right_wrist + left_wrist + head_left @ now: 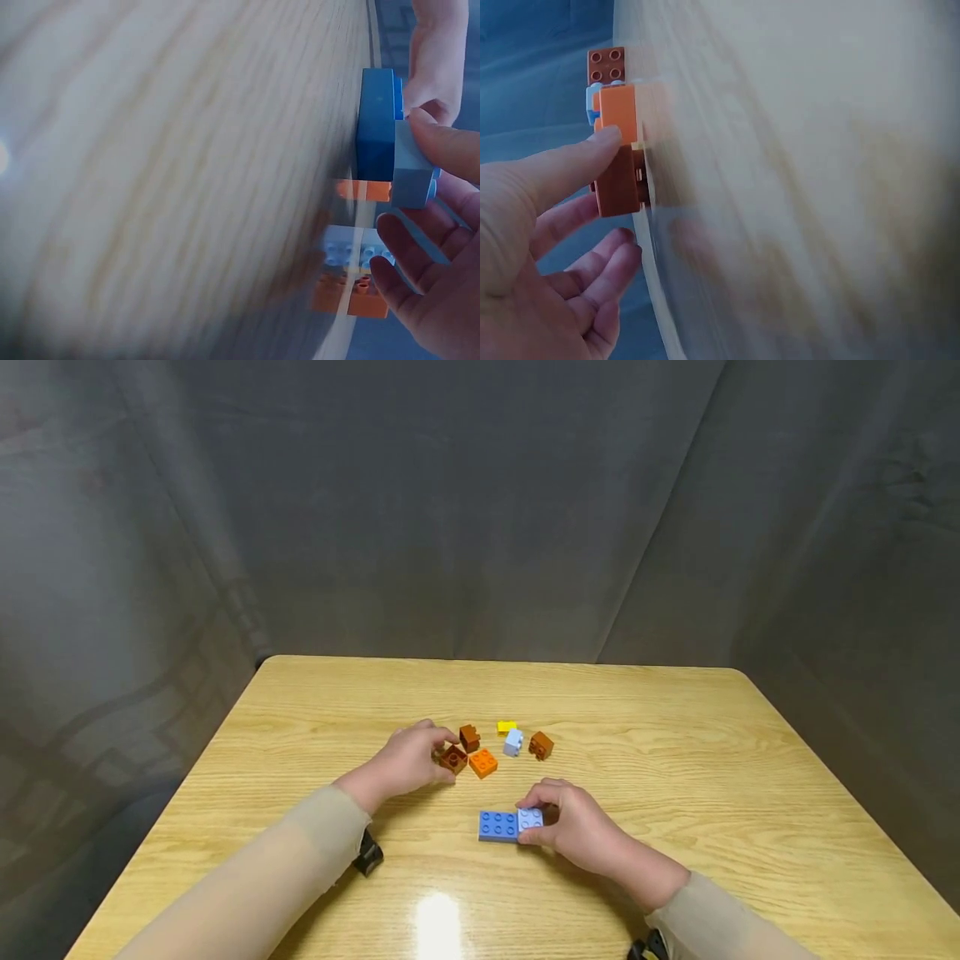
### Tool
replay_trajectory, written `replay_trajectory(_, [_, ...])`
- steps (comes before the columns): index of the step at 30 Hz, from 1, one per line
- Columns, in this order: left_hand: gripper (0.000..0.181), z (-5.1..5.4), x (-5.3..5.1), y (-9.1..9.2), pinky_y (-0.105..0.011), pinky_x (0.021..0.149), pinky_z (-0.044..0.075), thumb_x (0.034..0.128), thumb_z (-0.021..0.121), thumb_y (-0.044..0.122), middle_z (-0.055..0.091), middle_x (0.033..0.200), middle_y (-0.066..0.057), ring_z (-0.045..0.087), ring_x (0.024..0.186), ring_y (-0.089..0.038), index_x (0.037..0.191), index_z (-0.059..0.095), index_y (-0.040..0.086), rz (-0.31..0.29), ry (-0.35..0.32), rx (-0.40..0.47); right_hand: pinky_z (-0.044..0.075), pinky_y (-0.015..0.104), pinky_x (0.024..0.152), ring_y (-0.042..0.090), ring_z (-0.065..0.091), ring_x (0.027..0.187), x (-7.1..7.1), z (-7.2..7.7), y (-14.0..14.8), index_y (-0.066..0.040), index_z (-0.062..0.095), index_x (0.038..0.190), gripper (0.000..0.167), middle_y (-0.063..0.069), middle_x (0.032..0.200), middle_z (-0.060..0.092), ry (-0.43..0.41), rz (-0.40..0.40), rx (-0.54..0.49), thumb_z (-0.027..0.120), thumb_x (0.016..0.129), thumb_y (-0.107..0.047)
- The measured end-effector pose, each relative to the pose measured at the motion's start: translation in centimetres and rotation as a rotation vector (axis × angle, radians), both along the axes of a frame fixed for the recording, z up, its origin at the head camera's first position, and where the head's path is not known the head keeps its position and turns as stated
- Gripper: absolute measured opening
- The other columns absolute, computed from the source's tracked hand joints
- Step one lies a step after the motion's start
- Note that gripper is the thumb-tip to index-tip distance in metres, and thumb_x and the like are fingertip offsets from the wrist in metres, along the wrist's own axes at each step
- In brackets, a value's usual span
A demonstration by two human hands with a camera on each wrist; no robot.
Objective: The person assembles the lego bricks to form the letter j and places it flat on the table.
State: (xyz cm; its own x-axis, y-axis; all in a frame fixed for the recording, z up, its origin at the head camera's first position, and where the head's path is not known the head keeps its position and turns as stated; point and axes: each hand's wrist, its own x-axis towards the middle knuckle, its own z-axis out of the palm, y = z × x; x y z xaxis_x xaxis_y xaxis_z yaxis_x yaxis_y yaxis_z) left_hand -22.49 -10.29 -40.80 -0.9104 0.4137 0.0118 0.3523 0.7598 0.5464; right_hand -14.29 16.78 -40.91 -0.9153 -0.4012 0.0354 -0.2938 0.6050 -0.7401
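My right hand (573, 822) pinches a light blue brick (530, 817) between thumb and fingers. This brick sits on top of the right end of a longer blue brick (498, 827) and overhangs it, as the right wrist view shows. The blue brick lies flat on the table, studs up. Farther left, my left hand (408, 758) has its thumb and index finger around a brown brick (453, 760) lying hollow side up. In the left wrist view the thumb overlaps a corner of that brown brick (619, 187); the other fingers are loosely bent.
An orange brick (483, 763) lies right beside the brown one. Behind are another brown brick (468, 738), a yellow brick (507, 727), a second light blue brick (513, 742) and a brown brick (541, 746) on its side. Grey curtains hang behind the wooden table (675, 760).
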Motion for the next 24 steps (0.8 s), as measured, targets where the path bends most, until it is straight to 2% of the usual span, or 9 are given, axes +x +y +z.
replay_trajectory(8, [0.039,0.1,-0.1,0.7,-0.047,0.094,0.036,0.0762,0.088,0.024,0.059,0.095,0.003,0.056,0.086,-0.016,0.110,0.070,0.016,-0.002,0.027,-0.093,0.045,0.031,0.077,0.015,0.053,0.086,0.1,-0.1,-0.1,-0.019,0.072,0.094,0.024,-0.010,0.093,0.061,-0.006,0.015,-0.031,0.087,0.075,-0.015])
replay_trajectory(10, [0.032,0.2,0.0,0.7,-0.046,0.095,0.035,0.0775,0.087,0.024,0.060,0.091,0.006,0.056,0.083,-0.016,0.103,0.069,0.016,-0.004,0.028,-0.085,0.045,0.031,0.076,0.015,0.053,0.086,0.1,-0.1,-0.1,-0.020,0.072,0.093,0.024,-0.010,0.092,0.061,-0.004,0.016,-0.033,0.087,0.075,-0.015])
replay_trajectory(12, [0.027,0.3,0.3,0.6,-0.043,0.088,0.039,0.0786,0.086,0.025,0.061,0.086,0.007,0.054,0.078,-0.016,0.097,0.067,0.017,-0.008,0.013,-0.062,0.045,0.031,0.076,0.016,0.053,0.086,0.1,-0.1,-0.1,-0.020,0.072,0.093,0.024,-0.010,0.092,0.061,-0.003,0.018,-0.033,0.087,0.074,-0.015])
replay_trajectory(15, [0.027,0.6,0.9,0.6,-0.038,0.078,0.043,0.0819,0.083,0.022,0.062,0.086,0.007,0.053,0.074,-0.015,0.103,0.067,0.014,-0.034,-0.019,-0.010,0.046,0.031,0.076,0.016,0.053,0.086,0.1,-0.1,-0.1,-0.019,0.072,0.092,0.024,-0.009,0.091,0.061,0.001,0.020,-0.033,0.087,0.074,-0.015])
replay_trajectory(17, [0.034,0.9,1.3,0.7,-0.037,0.072,0.045,0.0842,0.080,0.021,0.063,0.094,0.004,0.054,0.077,-0.016,0.114,0.068,0.012,-0.062,-0.042,0.012,0.046,0.031,0.076,0.016,0.053,0.086,0.1,-0.1,-0.1,-0.018,0.072,0.093,0.024,-0.009,0.091,0.061,0.005,0.024,-0.036,0.087,0.074,-0.016])
replay_trajectory(18, [0.038,1.1,1.5,0.8,-0.037,0.074,0.046,0.0851,0.079,0.020,0.063,0.100,0.001,0.054,0.080,-0.018,0.120,0.067,0.012,-0.078,-0.046,0.020,0.046,0.031,0.076,0.016,0.053,0.086,0.1,-0.1,-0.1,-0.017,0.072,0.093,0.024,-0.008,0.092,0.061,0.007,0.025,-0.037,0.087,0.074,-0.016])
replay_trajectory(20, [0.043,1.3,1.9,1.0,-0.041,0.085,0.047,0.0860,0.078,0.020,0.063,0.113,-0.005,0.058,0.098,-0.024,0.127,0.066,0.011,-0.102,-0.043,0.024,0.046,0.031,0.076,0.017,0.053,0.086,0.1,-0.1,-0.1,-0.017,0.072,0.093,0.024,-0.008,0.092,0.061,0.006,0.027,-0.039,0.086,0.075,-0.016])
replay_trajectory(22, [0.043,1.5,2.3,1.1,-0.045,0.096,0.043,0.0860,0.077,0.021,0.061,0.123,-0.008,0.055,0.116,-0.030,0.126,0.066,0.012,-0.115,-0.038,0.020,0.045,0.031,0.076,0.016,0.053,0.086,0.0,-0.1,0.0,-0.017,0.072,0.093,0.023,-0.008,0.092,0.061,0.004,0.028,-0.034,0.086,0.075,-0.016])
replay_trajectory(24, [0.039,1.7,2.6,1.3,-0.045,0.097,0.043,0.0850,0.078,0.021,0.061,0.122,-0.007,0.055,0.117,-0.031,0.122,0.067,0.013,-0.132,-0.032,0.026,0.045,0.031,0.077,0.016,0.053,0.086,0.0,-0.1,0.0,-0.018,0.072,0.093,0.023,-0.009,0.092,0.061,-0.001,0.026,-0.030,0.086,0.075,-0.015])
